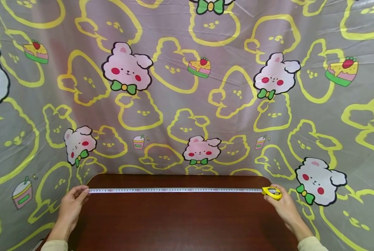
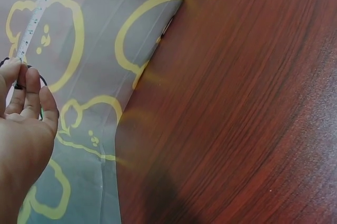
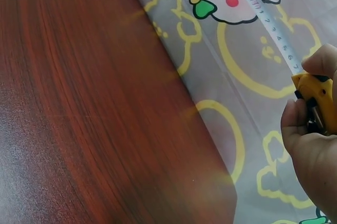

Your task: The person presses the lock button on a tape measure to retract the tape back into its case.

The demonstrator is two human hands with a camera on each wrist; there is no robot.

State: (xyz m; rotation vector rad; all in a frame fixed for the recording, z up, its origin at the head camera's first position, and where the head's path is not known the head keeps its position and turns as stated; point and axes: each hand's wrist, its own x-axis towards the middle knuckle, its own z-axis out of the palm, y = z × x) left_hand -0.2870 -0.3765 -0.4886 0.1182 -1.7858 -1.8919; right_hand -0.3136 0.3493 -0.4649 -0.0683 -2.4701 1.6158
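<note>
Where a yellow tape measure spans the far part of a brown table, its white blade runs nearly straight from side to side, in front of a patterned sheet. The left hand pinches the blade's free end between thumb and fingers at the table's left side; the right hand grips the case at the right side, fingers and thumb wrapped about it. Whether the blade touches the tabletop cannot be determined. For sound work, in this inspector's judgement, the blade should be held taut, untwisted and parallel to the far edge, both ends level, with the case gripped firmly against recoil and the fingertips clear of the markings. A slack or slanted blade would likely spoil a reading. Count: one tape measure, comprising one case and one blade; one table; two hands; two pale sleeves, one per arm. On the sheet, the head view shows seven white rabbit heads, two of them cut off by the frame, three cake slices and three drink cups.
</note>
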